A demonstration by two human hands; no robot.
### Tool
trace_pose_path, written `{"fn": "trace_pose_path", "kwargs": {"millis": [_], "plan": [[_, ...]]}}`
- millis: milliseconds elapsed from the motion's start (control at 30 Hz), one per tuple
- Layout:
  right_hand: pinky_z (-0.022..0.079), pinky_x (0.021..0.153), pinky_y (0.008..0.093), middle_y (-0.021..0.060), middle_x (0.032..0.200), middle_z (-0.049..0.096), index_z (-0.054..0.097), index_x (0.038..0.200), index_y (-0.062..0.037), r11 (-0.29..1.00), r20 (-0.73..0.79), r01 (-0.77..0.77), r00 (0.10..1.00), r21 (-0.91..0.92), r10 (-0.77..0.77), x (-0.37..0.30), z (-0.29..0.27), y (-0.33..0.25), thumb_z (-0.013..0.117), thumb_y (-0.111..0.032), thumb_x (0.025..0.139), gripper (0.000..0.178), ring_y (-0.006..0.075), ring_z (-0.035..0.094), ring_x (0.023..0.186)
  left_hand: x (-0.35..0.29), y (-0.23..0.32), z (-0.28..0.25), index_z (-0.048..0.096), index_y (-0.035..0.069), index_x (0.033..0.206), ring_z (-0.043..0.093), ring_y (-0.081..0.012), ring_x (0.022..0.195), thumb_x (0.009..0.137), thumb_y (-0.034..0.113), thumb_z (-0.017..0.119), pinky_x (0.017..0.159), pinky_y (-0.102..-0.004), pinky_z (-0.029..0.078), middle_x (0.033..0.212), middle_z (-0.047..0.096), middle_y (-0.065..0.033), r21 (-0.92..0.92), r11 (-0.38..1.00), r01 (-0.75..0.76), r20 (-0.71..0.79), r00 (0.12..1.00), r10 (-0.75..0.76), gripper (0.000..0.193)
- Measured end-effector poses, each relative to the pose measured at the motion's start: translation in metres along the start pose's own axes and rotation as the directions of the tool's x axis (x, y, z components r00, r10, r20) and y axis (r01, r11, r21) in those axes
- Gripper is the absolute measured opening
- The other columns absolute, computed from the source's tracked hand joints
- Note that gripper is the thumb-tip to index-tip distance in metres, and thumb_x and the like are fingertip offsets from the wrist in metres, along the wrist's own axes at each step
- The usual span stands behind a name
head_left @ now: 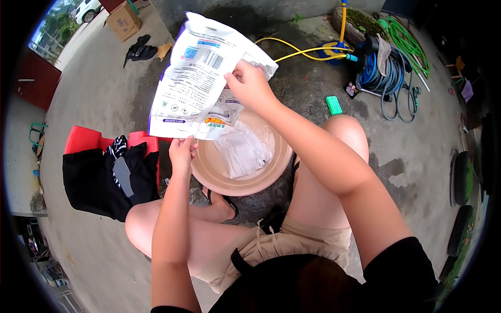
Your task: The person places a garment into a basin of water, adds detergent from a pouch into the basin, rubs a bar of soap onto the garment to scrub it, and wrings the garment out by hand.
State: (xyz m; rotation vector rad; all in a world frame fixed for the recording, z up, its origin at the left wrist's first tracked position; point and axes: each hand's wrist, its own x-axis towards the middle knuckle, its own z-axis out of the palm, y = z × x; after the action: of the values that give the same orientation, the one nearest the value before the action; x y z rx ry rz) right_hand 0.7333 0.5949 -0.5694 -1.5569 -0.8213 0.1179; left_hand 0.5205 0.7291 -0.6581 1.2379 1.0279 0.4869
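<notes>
A large white plastic detergent bag (193,78) with purple edges and printing hangs tilted above a round beige basin (209,180). My right hand (250,83) grips its right side, thumb on the printed face. Lower down, my left hand (181,153) pinches the bottom edge. Whether the bag is open or has anything inside, I cannot tell. White wet-looking cloth (242,151) lies in the basin between my legs, its far part hidden by the bag.
To the left, a red plastic stool (78,138) carries black clothing (86,180) and a flat grey phone-like object (122,176). A green soap-like block (333,105) lies on the concrete at right. Beyond are a hose reel (383,73), a yellow hose (313,50) and a cardboard box (123,22).
</notes>
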Motion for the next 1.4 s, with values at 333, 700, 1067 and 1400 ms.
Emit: {"fn": "trace_pose_path", "kwargs": {"millis": [333,700,1067,1400], "plan": [[0.053,0.070,0.0387,0.0182,0.084,0.070,0.062,0.099,0.0045,0.998,0.016,-0.027,0.999,-0.059,0.028,0.000,-0.015,0.003,0.061,-0.016,0.086,0.024,0.0313,0.069,0.076,0.003,0.002,0.007,0.057,0.005,0.110,0.058,-0.0052,0.065,0.091,0.009,0.063,0.044,-0.0165,0.035,0.094,0.063,-0.0007,0.014,0.999,-0.033,0.042,0.999,0.032,0.021],[0.052,0.073,0.0387,0.0189,0.087,0.069,0.061,0.102,0.0043,0.995,-0.003,-0.043,0.999,0.089,0.044,-0.002,-0.004,-0.002,0.061,-0.017,0.086,0.026,0.0312,0.069,0.080,0.002,0.004,0.006,0.056,0.006,0.109,0.060,-0.0061,0.066,0.091,0.007,0.062,0.045,-0.0177,0.037,0.090,0.062,0.0001,-0.002,1.000,-0.005,-0.010,1.000,0.005,0.018],[0.051,0.075,0.0406,0.0232,0.089,0.068,0.060,0.102,0.0046,0.979,-0.003,-0.187,0.982,-0.082,0.187,0.005,-0.004,-0.007,0.059,-0.017,0.087,0.026,0.0372,0.067,0.083,0.002,0.006,0.004,0.055,0.004,0.113,0.059,-0.0057,0.067,0.092,0.007,0.060,0.047,-0.0170,0.036,0.095,0.064,-0.0004,-0.002,1.000,-0.011,0.029,1.000,0.012,0.022],[0.048,0.076,0.0466,0.0257,0.088,0.065,0.054,0.100,0.0048,0.995,0.065,0.083,0.994,0.047,-0.086,-0.015,0.008,-0.036,0.055,-0.017,0.090,0.024,0.0438,0.062,0.085,0.008,0.001,-0.001,0.056,0.003,0.113,0.060,-0.0070,0.069,0.090,0.006,0.061,0.047,-0.0165,0.037,0.096,0.063,-0.0017,-0.034,0.999,-0.003,0.034,0.999,0.004,0.024]]}}
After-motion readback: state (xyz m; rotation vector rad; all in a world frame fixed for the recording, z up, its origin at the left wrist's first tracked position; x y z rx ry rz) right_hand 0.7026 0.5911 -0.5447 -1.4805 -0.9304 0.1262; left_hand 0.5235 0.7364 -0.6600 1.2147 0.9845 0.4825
